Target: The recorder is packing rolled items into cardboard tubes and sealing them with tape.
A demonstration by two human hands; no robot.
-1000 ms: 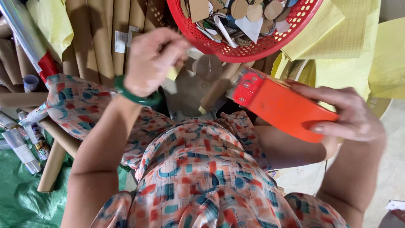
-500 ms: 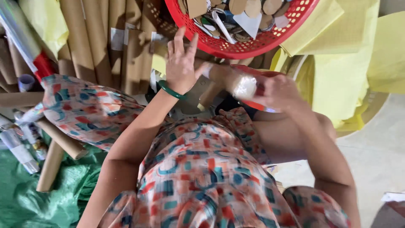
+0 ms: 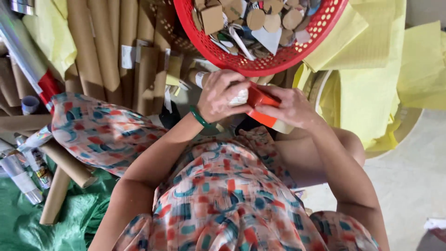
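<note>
Both my hands meet mid-frame just under the red basket (image 3: 260, 65): my right hand (image 3: 290, 108) has its grip pinching the orange tube (image 3: 259, 100), while my left hand (image 3: 222, 95) is curled tight around something pale at the tube's end. Cardboard rolls (image 3: 97, 46) fill the upper left, yellow paper (image 3: 371, 69) the upper right.

You are looking through one camera worn on your head, pointing steeply down over your chest and lap. It is sitting close to your left hand (image 3: 223, 95) and right hand (image 3: 288, 107), which are filling the middle. A red basket (image 3: 223, 53) is crossing the top edge, and a green sheet (image 3: 18, 223) is filling the lower left corner.
</note>
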